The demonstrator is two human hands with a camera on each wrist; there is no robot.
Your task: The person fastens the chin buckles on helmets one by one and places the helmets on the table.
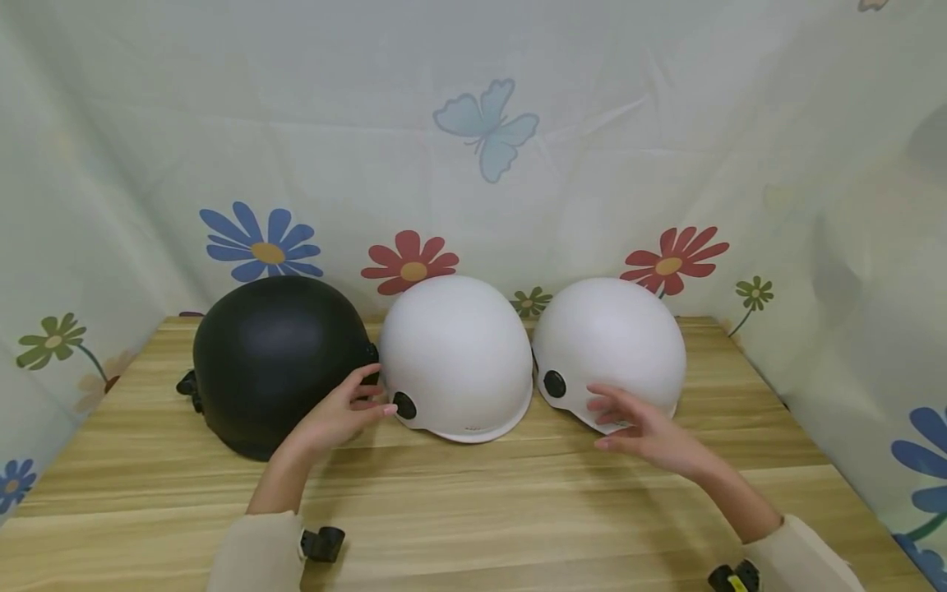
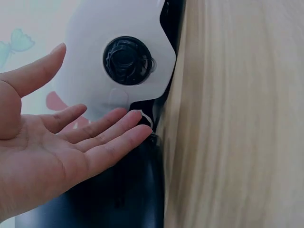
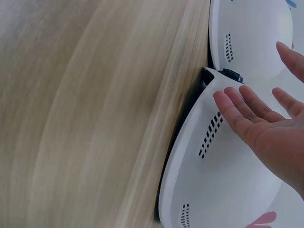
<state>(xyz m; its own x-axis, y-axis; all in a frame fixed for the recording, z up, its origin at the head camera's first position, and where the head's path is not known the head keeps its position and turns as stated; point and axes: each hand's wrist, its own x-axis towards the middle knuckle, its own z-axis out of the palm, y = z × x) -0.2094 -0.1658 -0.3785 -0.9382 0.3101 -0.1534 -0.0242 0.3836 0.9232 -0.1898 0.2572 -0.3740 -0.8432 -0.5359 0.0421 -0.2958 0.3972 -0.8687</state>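
Three helmets sit side by side on a wooden table: a black helmet (image 1: 277, 353) at the left, a white helmet (image 1: 459, 353) in the middle and another white helmet (image 1: 617, 337) at the right. My left hand (image 1: 344, 415) is by the gap between the black helmet and the middle one, its fingers spread and holding nothing. The left wrist view shows a round black knob (image 2: 127, 60) on the middle helmet beside those fingers. In front of the right helmet is my right hand (image 1: 636, 427), fingers extended and empty; the right wrist view shows vent slots (image 3: 210, 134) near it.
The wood-grain tabletop (image 1: 473, 518) runs toward me in front of the helmets. Behind them and at both sides hangs a pale cloth backdrop (image 1: 340, 156) printed with flowers and a butterfly. Small black devices (image 1: 323, 543) are worn at both wrists.
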